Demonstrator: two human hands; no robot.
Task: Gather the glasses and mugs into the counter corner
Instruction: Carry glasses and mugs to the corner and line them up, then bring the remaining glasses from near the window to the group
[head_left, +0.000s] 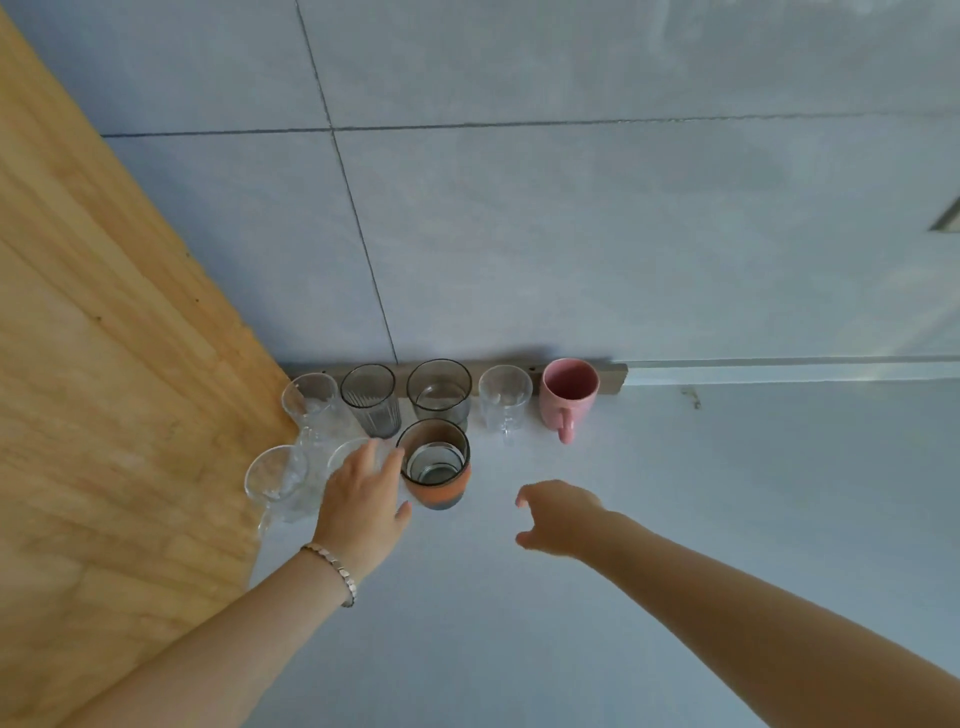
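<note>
Against the back wall stands a row: a clear glass (310, 402), a ribbed grey glass (370, 400), a smoky glass (439, 391), a clear glass mug (505, 397) and a pink mug (569, 395). In front of them are a glass with an orange band (435, 470) and another clear mug (275, 480) by the wood panel. My left hand (361, 499) wraps around a clear glass (345, 452) between those two, hiding most of it; its fingertips touch the orange-banded glass. My right hand (558, 519) hovers to the right of that glass, fingers apart and holding nothing.
A wooden panel (104, 415) closes the corner on the left. A tiled wall (519, 234) runs along the back above a grey strip (615, 376). The pale counter (727, 519) stretches to the right and toward me.
</note>
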